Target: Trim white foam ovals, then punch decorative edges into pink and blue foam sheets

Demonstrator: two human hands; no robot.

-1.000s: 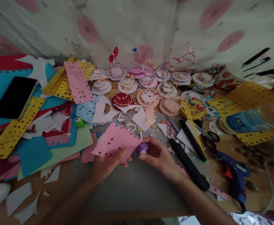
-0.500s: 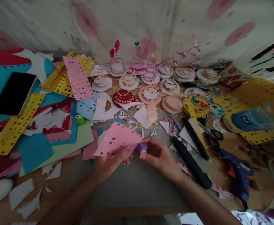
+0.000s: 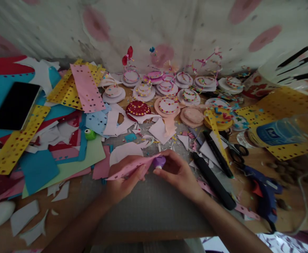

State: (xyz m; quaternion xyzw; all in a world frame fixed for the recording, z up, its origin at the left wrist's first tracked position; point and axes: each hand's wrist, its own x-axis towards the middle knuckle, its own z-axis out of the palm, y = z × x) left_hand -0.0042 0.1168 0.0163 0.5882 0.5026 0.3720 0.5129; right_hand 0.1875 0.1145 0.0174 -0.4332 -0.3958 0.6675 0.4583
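Pinched in my left hand is a pink sheet with small punched holes, tilted nearly edge-on to me. Between the thumb and fingers of my right hand sits a small purple craft punch with a white part below. The punch meets the sheet's right edge; whether the edge lies inside its slot I cannot tell. Behind my left hand, a white cut piece lies on the grey mat. A green punch rests on the papers at left.
Several small decorated hats stand along the back. Coloured sheets and a phone cover the left. To the right lie a black cylinder, scissors, a blue glue gun and a bottle. Paper scraps litter the mat.
The pink sheet has tipped from facing me to nearly edge-on, uncovering the white piece and a teal scrap behind it. My right hand keeps its hold on the purple punch.
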